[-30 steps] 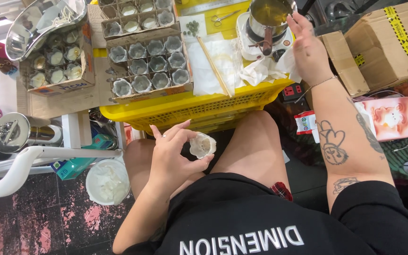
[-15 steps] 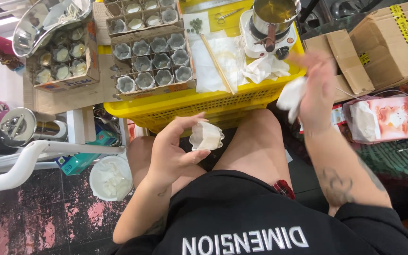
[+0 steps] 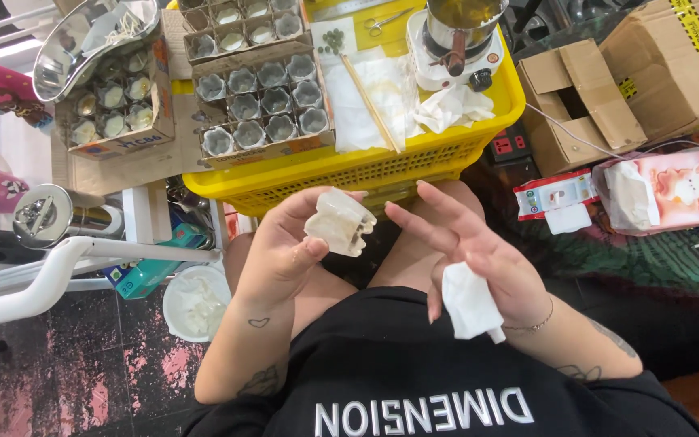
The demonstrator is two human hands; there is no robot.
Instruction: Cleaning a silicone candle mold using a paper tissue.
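Observation:
My left hand (image 3: 285, 251) holds a small translucent fluted mould cup (image 3: 338, 221) up over my lap, gripped between thumb and fingers. My right hand (image 3: 467, 243) is beside it, fingers spread toward the cup, with a folded white tissue (image 3: 471, 303) tucked against the palm under the lower fingers. Both hands are just in front of a yellow plastic basket (image 3: 414, 166). On the basket sit cardboard trays of several similar cups (image 3: 260, 93), a white cloth with a wooden stick (image 3: 370, 101), crumpled tissues (image 3: 455, 105) and a small metal pot on a white heater (image 3: 455, 24).
A second cardboard tray of cups (image 3: 115, 105) and a shiny metal bowl (image 3: 82, 40) stand at the left. Open cardboard boxes (image 3: 584, 105) and a pink tissue pack (image 3: 673, 190) lie at the right. A white tub (image 3: 196, 303) and a white rail (image 3: 58, 271) are at the lower left.
My right hand came back from the pot with a white tissue and now sits beside the cup. My left hand raised the cup higher over my lap.

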